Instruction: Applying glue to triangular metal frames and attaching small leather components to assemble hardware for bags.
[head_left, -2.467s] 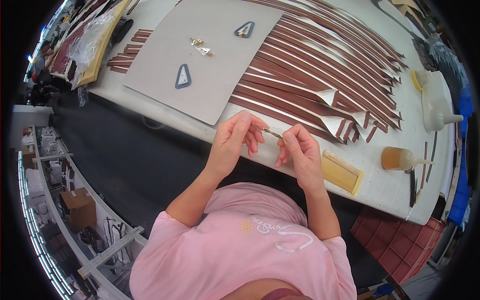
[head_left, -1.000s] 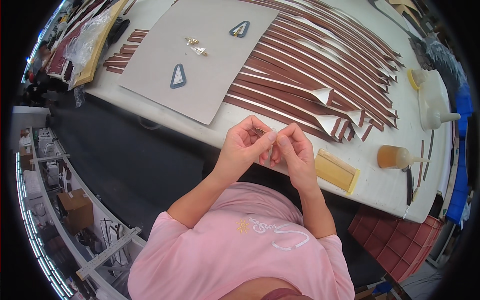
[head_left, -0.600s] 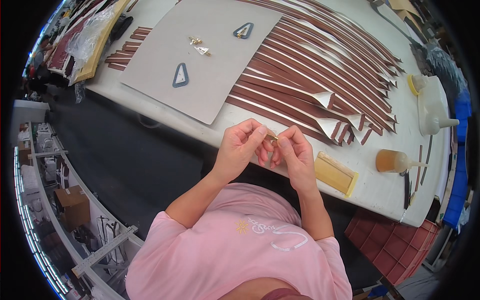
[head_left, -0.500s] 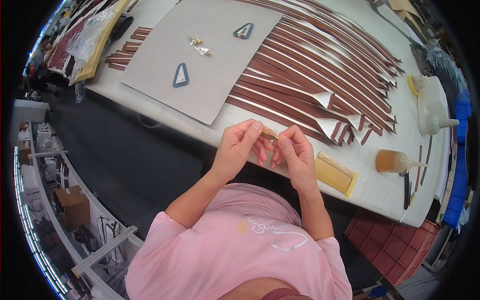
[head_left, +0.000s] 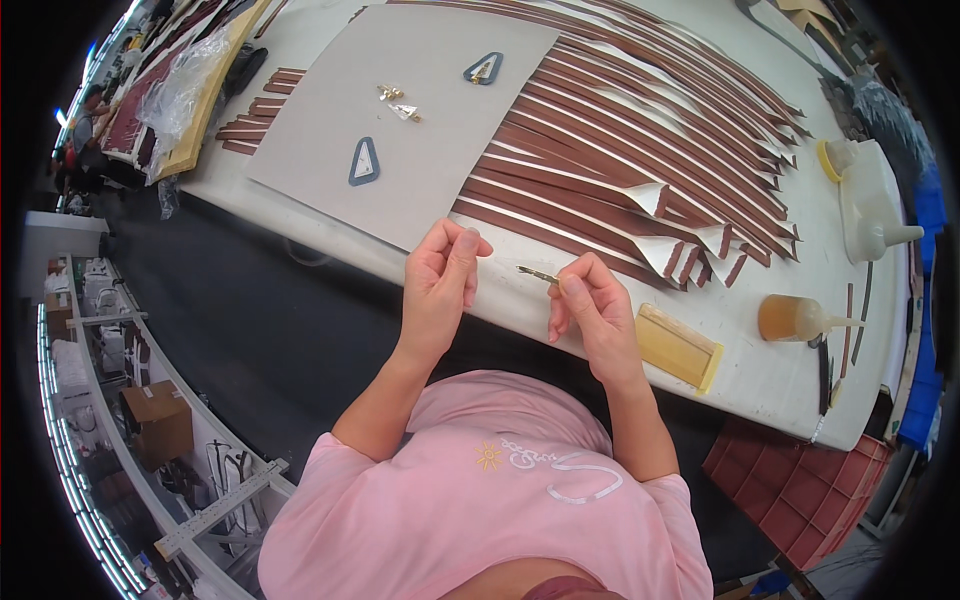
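Note:
My right hand pinches one end of a slim gold-coloured metal piece between thumb and fingers, its free end pointing left. My left hand hovers apart from it above the table edge, thumb and forefinger pressed together; whatever they may hold is too small to make out. On the grey board beyond lie a blue rounded triangle with a silver middle and a similar blue triangle. Between these sit small gold fittings and a silver triangular plate with a gold end.
Brown strips with white undersides cover much of the white table. To the right are a yellow shallow block, an amber glue bottle and a white spouted bottle. A red crate stands below; a person is far left.
My hands have parted. The left has let go of the gold metal piece and moved left, while the right keeps hold of it.

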